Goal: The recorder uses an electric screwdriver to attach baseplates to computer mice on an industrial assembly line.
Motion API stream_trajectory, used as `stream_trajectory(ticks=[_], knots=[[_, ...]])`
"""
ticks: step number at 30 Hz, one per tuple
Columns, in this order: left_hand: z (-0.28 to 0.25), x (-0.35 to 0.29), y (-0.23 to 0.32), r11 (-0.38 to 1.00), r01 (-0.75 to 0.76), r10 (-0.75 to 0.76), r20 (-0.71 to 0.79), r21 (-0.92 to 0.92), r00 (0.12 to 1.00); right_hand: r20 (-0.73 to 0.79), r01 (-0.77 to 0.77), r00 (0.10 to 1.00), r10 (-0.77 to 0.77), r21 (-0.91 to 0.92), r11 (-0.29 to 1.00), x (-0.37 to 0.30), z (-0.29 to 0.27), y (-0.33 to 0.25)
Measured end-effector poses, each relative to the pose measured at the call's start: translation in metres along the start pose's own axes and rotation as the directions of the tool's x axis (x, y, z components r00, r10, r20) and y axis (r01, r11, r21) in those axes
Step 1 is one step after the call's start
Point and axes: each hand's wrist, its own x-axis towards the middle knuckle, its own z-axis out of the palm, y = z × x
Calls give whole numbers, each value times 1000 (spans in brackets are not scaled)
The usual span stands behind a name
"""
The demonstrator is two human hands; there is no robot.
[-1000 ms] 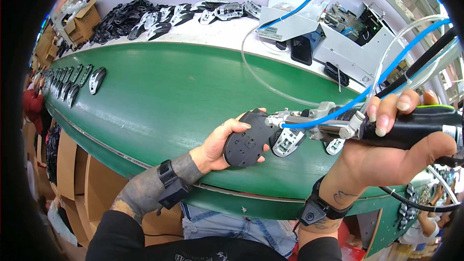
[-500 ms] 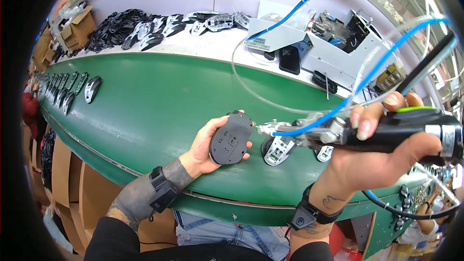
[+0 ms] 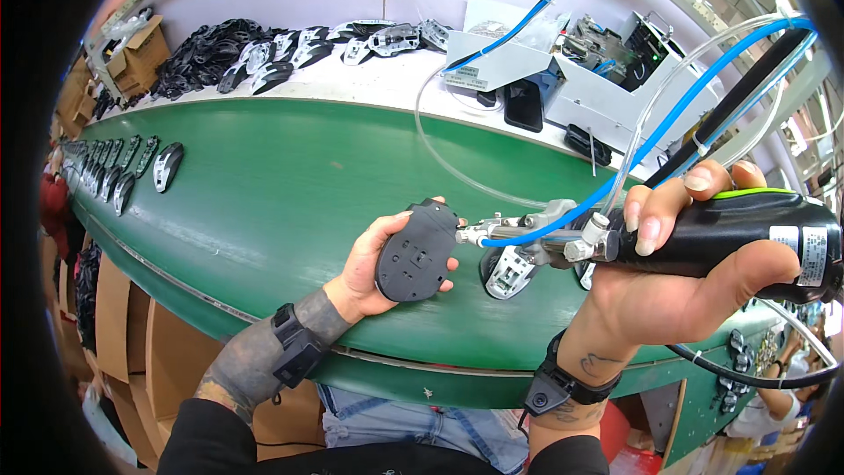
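My left hand (image 3: 362,274) is closed around a black computer mouse (image 3: 417,252), its flat underside turned up toward me. In my right hand (image 3: 655,299) is a black power screwdriver (image 3: 694,237) with a green strip and a blue air hose (image 3: 677,132). The fingers wrap around its body, and it lies almost level, pointing left. Its metal tip (image 3: 470,235) is at the mouse's right edge; whether it touches is too small to tell. Just beneath the tool, a white and black mouse shell (image 3: 510,274) rests on the green belt, with another partly hidden (image 3: 586,274) behind my right hand.
On the green belt (image 3: 290,176), rows of mouse shells (image 3: 119,167) stand at far left. A white ledge behind holds a pile of black parts (image 3: 215,57), more shells (image 3: 308,46), a phone (image 3: 524,105) and a grey machine (image 3: 607,79). A clear tube (image 3: 440,154) loops over the belt.
The screwdriver has shifted slightly left, bringing its tip up to the mouse's edge. The mouse has moved a little left and turned slightly in my left hand.
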Motion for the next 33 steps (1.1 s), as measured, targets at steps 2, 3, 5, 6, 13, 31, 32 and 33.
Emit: stream_trajectory(ticks=[2, 3, 5, 6, 13, 31, 32, 33], knots=[[1, -1, -1, 1000, -3, 3, -4, -13, 1000, -15, -4, 1000, 4, -4, 1000, -1, 0, 1], [2, -2, -1, 1000, -5, 5, -8, -25, 1000, 9, -13, 1000, 13, 23, 1000, -1, 0, 3], [1, -2, -1, 1000, 5, -5, 3, -30, 1000, 32, -20, 999, 19, 49, 999, -2, -2, 5], [2, -1, -2, 999, 16, -16, 14, -36, 1000, 54, -14, 998, 11, 65, 998, -2, -3, 5], [2, 2, 1, 998, -68, 68, -17, -4, 998, -27, -15, 1000, 15, -8, 1000, 1, 1, 1], [-15, -2, 10, 947, -307, 298, -101, -91, 949, 327, -170, 937, 125, 113, 979, -16, 12, -10], [-14, -2, 10, 951, -297, 288, -103, -87, 952, 335, -177, 933, 132, 109, 978, -16, 15, -12], [-15, -1, 10, 949, -302, 292, -105, -95, 951, 337, -180, 932, 137, 98, 979, -17, 19, -13]])
